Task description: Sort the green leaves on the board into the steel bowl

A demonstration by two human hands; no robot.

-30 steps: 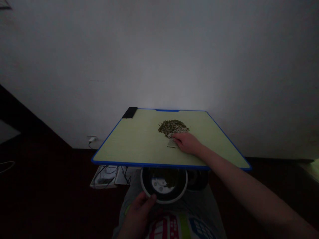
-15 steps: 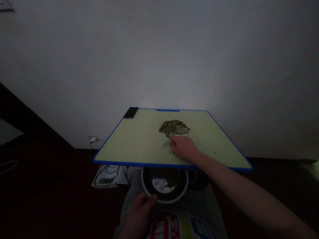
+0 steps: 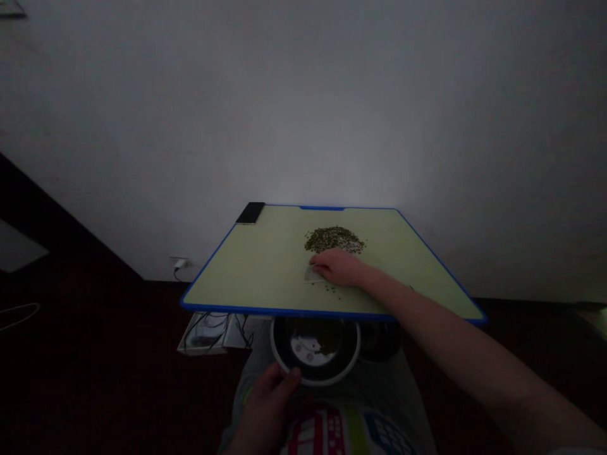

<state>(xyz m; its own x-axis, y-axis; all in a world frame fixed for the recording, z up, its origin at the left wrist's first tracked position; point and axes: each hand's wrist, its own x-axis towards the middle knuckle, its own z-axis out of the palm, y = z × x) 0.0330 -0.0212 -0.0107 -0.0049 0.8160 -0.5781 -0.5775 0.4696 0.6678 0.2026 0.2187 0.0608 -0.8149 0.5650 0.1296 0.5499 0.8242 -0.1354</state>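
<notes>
My right hand [image 3: 337, 266] is closed on a clear plastic protractor [image 3: 310, 273], which rests low over the tabletop with its curved edge to the left. Just beyond the hand lies a spread heap of small greenish-brown beans [image 3: 332, 239], and a few loose ones are scattered on the near side. Below the table's front edge, my left hand [image 3: 275, 395] grips the near-left rim of a round bowl [image 3: 318, 382], thumb over the edge. Dark beans cover part of the bowl's pale bottom; the table hides its far side.
The pale folding table [image 3: 265, 265] has a blue edge and stands against a grey wall [image 3: 332, 114]. A black phone [image 3: 250, 213] lies at its far left corner. Beneath are an open box with cables [image 3: 205, 335] and a dark round container [image 3: 379, 341] right of the bowl.
My right hand with the protractor has shifted slightly left and away from me, toward the heap. Several loose beans show on its near side. My left hand stays on the bowl's rim.
</notes>
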